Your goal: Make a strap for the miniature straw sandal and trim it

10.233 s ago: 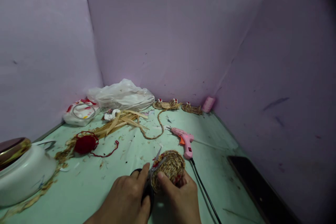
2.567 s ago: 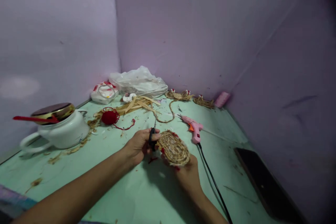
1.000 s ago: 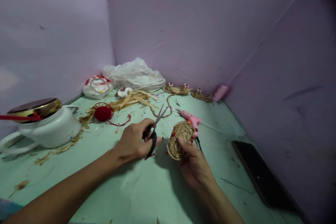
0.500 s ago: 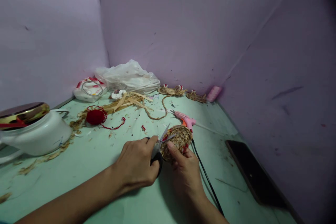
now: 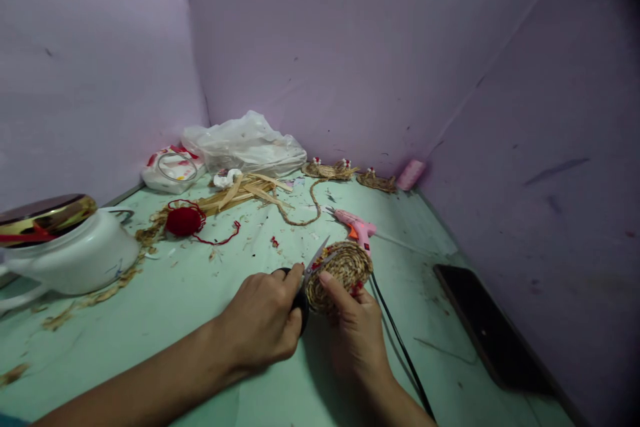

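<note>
My left hand [image 5: 267, 320] is closed round the black handles of a pair of scissors [image 5: 316, 260]. The blades lie at the left edge of a coiled straw disc [image 5: 343, 273], close to bits of red yarn there. The disc is round, brown and braided, tilted toward me. My right hand [image 5: 357, 323] pinches its lower edge, thumb on top and the other fingers mostly hidden beneath. More red yarn shows by the right fingertips. Just behind the disc lies a pink glue gun [image 5: 356, 223] with a black cord.
A ball of red yarn [image 5: 184, 221], straw strips [image 5: 240, 193] and a braided cord [image 5: 315, 203] lie farther back. A white pot [image 5: 85, 260] stands left, a black phone [image 5: 493, 327] right. Along the wall are a plastic bag [image 5: 250, 147], straw pieces [image 5: 327, 171] and a pink roll [image 5: 411, 175].
The scissor blades have drawn closer together at the disc's edge. Both hands and the disc have shifted only slightly, and the view has moved a little.
</note>
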Action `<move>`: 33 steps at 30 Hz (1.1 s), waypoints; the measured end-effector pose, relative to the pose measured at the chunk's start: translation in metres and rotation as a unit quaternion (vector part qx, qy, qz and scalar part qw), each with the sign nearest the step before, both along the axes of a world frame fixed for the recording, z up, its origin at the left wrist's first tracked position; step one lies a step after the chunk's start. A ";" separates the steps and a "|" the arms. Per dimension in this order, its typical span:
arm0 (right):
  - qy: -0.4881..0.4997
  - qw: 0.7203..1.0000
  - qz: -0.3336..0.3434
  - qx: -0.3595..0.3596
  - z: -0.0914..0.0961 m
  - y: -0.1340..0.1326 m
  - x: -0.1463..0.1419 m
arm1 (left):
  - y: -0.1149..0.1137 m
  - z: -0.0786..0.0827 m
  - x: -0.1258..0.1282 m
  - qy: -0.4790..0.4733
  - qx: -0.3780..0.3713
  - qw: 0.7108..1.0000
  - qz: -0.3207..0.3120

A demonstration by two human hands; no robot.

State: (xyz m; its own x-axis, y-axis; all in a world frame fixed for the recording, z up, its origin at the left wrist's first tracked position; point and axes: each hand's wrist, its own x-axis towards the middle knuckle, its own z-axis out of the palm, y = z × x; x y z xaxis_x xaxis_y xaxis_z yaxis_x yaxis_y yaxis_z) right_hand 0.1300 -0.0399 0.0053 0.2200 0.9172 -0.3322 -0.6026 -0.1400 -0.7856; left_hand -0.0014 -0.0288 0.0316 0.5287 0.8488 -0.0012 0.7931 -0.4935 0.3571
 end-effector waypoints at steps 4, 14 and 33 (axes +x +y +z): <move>-0.030 1.000 0.000 0.007 0.000 0.001 0.002 | -0.001 0.004 -0.002 0.033 0.013 0.999 0.022; -0.119 0.993 0.023 0.006 -0.006 -0.004 0.000 | -0.002 0.007 -0.001 0.036 0.021 0.997 0.057; -0.137 0.990 0.022 0.008 0.000 -0.006 -0.001 | -0.001 0.005 -0.007 -0.009 0.016 0.999 0.034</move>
State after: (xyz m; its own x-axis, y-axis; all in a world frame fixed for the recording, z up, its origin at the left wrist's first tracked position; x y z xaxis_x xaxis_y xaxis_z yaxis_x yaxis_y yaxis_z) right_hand 0.1287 -0.0456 0.0049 0.2593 0.9325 -0.2515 -0.3603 -0.1482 -0.9210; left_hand -0.0088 -0.0300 0.0365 0.4702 0.8819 0.0353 0.8183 -0.4506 0.3569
